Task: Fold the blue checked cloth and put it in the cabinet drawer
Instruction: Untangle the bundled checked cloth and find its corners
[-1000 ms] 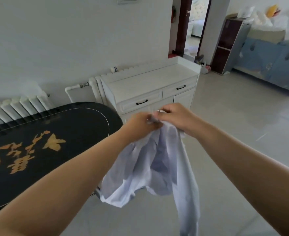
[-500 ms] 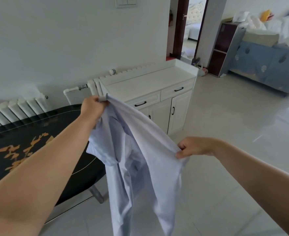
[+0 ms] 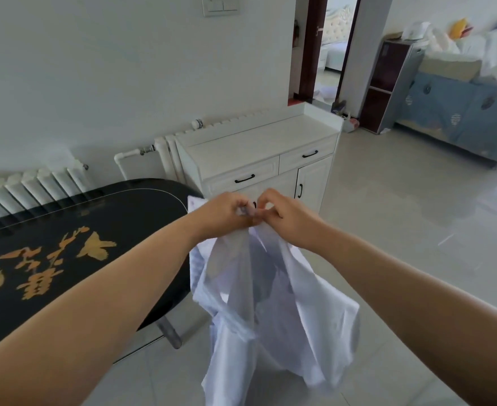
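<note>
The pale blue cloth [image 3: 270, 303] hangs in loose folds in the air in front of me, above the floor. My left hand [image 3: 224, 213] and my right hand [image 3: 282, 213] meet side by side at its top edge, and both pinch the fabric there. Behind the hands stands the white cabinet [image 3: 259, 145] against the wall. Its left drawer [image 3: 243, 177] and right drawer [image 3: 309, 155] have black handles and are both closed. The hands hide part of the cabinet doors below.
A black oval table [image 3: 65, 244] with gold markings stands at my left, close to the cloth. White radiators [image 3: 33, 186] line the wall behind it. Pale tiled floor [image 3: 402, 230] spreads to the right, toward a dark shelf unit [image 3: 388, 83] and a blue-covered sofa [image 3: 458, 112].
Half a second ago my hands were apart, stretching the cloth between them. They have come together again at the top, and the cloth hangs doubled beneath them.
</note>
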`<state>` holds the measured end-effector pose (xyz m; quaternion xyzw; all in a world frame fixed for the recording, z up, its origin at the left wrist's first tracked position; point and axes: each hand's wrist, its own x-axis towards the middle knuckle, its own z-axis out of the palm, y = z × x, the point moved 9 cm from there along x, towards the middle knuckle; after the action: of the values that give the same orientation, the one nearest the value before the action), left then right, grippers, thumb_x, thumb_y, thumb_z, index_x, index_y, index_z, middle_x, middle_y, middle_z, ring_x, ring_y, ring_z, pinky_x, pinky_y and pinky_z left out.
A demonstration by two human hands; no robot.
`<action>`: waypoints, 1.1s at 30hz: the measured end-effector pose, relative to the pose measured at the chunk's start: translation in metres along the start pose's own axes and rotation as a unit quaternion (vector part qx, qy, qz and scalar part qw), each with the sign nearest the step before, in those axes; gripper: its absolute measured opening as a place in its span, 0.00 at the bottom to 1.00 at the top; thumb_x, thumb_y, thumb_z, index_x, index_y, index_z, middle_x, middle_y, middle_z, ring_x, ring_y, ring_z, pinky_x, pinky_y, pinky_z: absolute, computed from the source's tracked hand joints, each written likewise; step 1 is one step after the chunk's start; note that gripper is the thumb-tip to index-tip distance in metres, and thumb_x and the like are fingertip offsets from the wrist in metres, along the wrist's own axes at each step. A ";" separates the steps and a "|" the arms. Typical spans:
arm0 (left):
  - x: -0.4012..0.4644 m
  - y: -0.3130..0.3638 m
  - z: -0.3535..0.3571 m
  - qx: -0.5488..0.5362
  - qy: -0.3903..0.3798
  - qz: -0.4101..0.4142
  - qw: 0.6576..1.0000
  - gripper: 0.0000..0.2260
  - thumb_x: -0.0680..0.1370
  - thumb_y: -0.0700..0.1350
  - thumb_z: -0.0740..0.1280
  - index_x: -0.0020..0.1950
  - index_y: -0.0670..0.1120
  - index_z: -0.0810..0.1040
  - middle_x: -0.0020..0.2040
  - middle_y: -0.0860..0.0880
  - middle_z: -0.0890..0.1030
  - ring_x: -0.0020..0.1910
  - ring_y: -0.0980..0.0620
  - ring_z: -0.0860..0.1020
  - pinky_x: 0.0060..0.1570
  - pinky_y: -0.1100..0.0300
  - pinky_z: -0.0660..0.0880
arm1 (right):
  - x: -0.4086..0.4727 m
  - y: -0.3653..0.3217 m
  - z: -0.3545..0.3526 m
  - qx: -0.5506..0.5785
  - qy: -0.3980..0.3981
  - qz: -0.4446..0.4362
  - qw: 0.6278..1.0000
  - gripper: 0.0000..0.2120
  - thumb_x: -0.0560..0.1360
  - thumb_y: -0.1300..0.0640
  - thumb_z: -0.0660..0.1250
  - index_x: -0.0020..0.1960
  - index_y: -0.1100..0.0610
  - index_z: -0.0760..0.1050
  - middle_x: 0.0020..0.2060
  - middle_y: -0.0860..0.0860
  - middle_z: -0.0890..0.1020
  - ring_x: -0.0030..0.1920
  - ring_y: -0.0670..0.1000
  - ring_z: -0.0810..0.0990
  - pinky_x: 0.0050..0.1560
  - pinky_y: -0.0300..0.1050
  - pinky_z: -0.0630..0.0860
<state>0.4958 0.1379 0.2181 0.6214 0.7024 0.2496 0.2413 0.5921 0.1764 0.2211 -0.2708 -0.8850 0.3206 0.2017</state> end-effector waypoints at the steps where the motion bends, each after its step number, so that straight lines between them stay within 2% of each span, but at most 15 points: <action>1: 0.000 -0.008 -0.005 -0.004 0.024 -0.019 1.000 0.08 0.74 0.47 0.72 0.43 0.42 0.80 0.39 0.50 0.80 0.39 0.55 0.76 0.41 0.64 0.73 | 0.000 0.004 0.001 0.045 0.002 0.020 0.999 0.08 0.76 0.52 0.67 0.49 0.52 0.68 0.26 0.45 0.71 0.25 0.43 0.66 0.29 0.37 0.63; 3: -0.001 -0.020 -0.011 -0.025 0.055 -0.041 0.997 0.07 0.74 0.46 0.72 0.40 0.43 0.80 0.40 0.47 0.82 0.39 0.53 0.77 0.42 0.60 0.73 | 0.001 0.014 0.012 0.013 -0.067 0.067 0.995 0.16 0.70 0.47 0.72 0.48 0.53 0.68 0.28 0.44 0.70 0.28 0.42 0.68 0.28 0.36 0.61; 6: -0.002 -0.041 -0.027 -0.067 0.113 -0.087 0.988 0.07 0.74 0.46 0.72 0.43 0.43 0.81 0.40 0.46 0.82 0.40 0.51 0.77 0.45 0.57 0.74 | -0.012 0.039 0.029 -0.113 -0.243 0.097 0.959 0.13 0.68 0.45 0.74 0.40 0.52 0.74 0.32 0.44 0.74 0.35 0.46 0.73 0.32 0.36 0.65; 8: -0.007 -0.059 -0.041 -0.114 0.158 -0.129 0.972 0.09 0.75 0.47 0.70 0.45 0.42 0.80 0.38 0.49 0.78 0.36 0.54 0.74 0.36 0.60 0.72 | -0.027 0.067 0.026 -0.117 -0.300 0.141 0.936 0.12 0.68 0.46 0.74 0.43 0.54 0.78 0.34 0.45 0.78 0.36 0.47 0.76 0.35 0.35 0.70; 10: -0.015 -0.082 -0.051 -0.179 0.203 -0.184 0.945 0.09 0.77 0.47 0.69 0.47 0.41 0.79 0.37 0.50 0.75 0.35 0.55 0.71 0.31 0.62 0.68 | -0.041 0.092 0.020 -0.129 -0.319 0.172 0.923 0.11 0.68 0.48 0.75 0.44 0.52 0.78 0.39 0.46 0.81 0.42 0.50 0.80 0.43 0.40 0.73; 12: -0.023 -0.100 -0.054 -0.228 0.234 -0.221 0.919 0.09 0.77 0.46 0.68 0.50 0.40 0.79 0.39 0.48 0.76 0.38 0.52 0.73 0.33 0.61 0.70 | -0.049 0.107 0.016 -0.119 -0.309 0.189 0.924 0.08 0.69 0.48 0.74 0.43 0.49 0.78 0.41 0.46 0.82 0.45 0.51 0.80 0.47 0.41 0.73; 14: -0.029 -0.104 -0.055 -0.251 0.263 -0.231 0.902 0.09 0.77 0.45 0.68 0.54 0.42 0.78 0.44 0.47 0.77 0.44 0.48 0.75 0.38 0.59 0.73 | -0.048 0.112 0.015 -0.057 -0.260 0.206 0.942 0.08 0.71 0.47 0.72 0.42 0.52 0.79 0.41 0.49 0.82 0.44 0.51 0.80 0.45 0.41 0.72; 17: -0.032 -0.090 -0.062 -0.256 0.299 -0.203 0.896 0.14 0.77 0.43 0.66 0.63 0.49 0.72 0.53 0.49 0.74 0.47 0.49 0.76 0.46 0.54 0.76 | -0.031 0.111 -0.002 0.075 -0.087 0.257 0.960 0.13 0.73 0.50 0.70 0.38 0.60 0.77 0.34 0.54 0.78 0.33 0.51 0.75 0.32 0.41 0.67; 19: -0.030 -0.072 -0.066 -0.250 0.296 -0.173 0.905 0.11 0.78 0.43 0.65 0.60 0.52 0.75 0.52 0.47 0.75 0.42 0.51 0.76 0.46 0.52 0.77 | -0.020 0.108 -0.019 0.107 0.040 0.281 0.953 0.11 0.76 0.53 0.67 0.40 0.61 0.76 0.34 0.56 0.76 0.33 0.53 0.73 0.30 0.42 0.64; 21: -0.028 -0.058 -0.059 -0.285 0.268 -0.165 0.906 0.06 0.79 0.42 0.64 0.49 0.51 0.79 0.45 0.47 0.77 0.37 0.52 0.74 0.40 0.55 0.76 | -0.009 0.092 -0.024 0.115 0.096 0.264 0.953 0.10 0.76 0.55 0.66 0.42 0.61 0.77 0.36 0.58 0.76 0.36 0.53 0.74 0.31 0.43 0.65; 22: -0.027 -0.052 -0.053 -0.315 0.249 -0.171 0.900 0.07 0.80 0.42 0.63 0.47 0.50 0.80 0.41 0.48 0.76 0.36 0.52 0.73 0.38 0.57 0.75 | -0.004 0.079 -0.021 0.127 0.104 0.243 0.956 0.10 0.75 0.55 0.66 0.41 0.62 0.78 0.35 0.57 0.77 0.36 0.53 0.75 0.32 0.43 0.66; 24: -0.026 -0.042 -0.038 -0.379 0.216 -0.180 0.882 0.08 0.81 0.41 0.61 0.50 0.47 0.80 0.38 0.49 0.75 0.34 0.54 0.73 0.34 0.62 0.75 | 0.003 0.055 -0.003 0.177 0.090 0.218 0.955 0.10 0.74 0.55 0.68 0.38 0.60 0.78 0.33 0.55 0.78 0.34 0.52 0.75 0.34 0.43 0.68; 27: -0.026 -0.038 -0.028 -0.444 0.225 -0.189 0.847 0.08 0.81 0.40 0.61 0.54 0.42 0.79 0.41 0.47 0.76 0.36 0.53 0.76 0.27 0.64 0.78 | 0.006 0.026 0.028 0.171 0.039 0.189 0.966 0.14 0.75 0.54 0.66 0.33 0.59 0.72 0.29 0.54 0.72 0.32 0.50 0.69 0.32 0.43 0.64; 31: -0.029 -0.043 -0.024 -0.512 0.253 -0.186 0.800 0.07 0.81 0.39 0.62 0.55 0.39 0.78 0.41 0.44 0.80 0.40 0.49 0.80 0.42 0.58 0.82 | -0.009 0.007 0.053 0.316 -0.015 0.205 0.926 0.35 0.73 0.32 0.60 0.43 0.67 0.79 0.34 0.54 0.77 0.35 0.51 0.74 0.39 0.46 0.72; 33: -0.030 -0.044 -0.021 -0.527 0.258 -0.177 0.790 0.06 0.80 0.40 0.64 0.53 0.40 0.78 0.35 0.47 0.82 0.37 0.50 0.82 0.46 0.57 0.82 | -0.012 -0.008 0.059 0.345 -0.062 0.173 0.920 0.35 0.70 0.30 0.60 0.43 0.65 0.78 0.33 0.53 0.77 0.34 0.50 0.75 0.39 0.45 0.73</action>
<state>0.4525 0.1026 0.2061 0.1751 0.5960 0.6845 0.3815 0.5675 0.1370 0.1819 -0.3131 -0.6695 0.6520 0.1691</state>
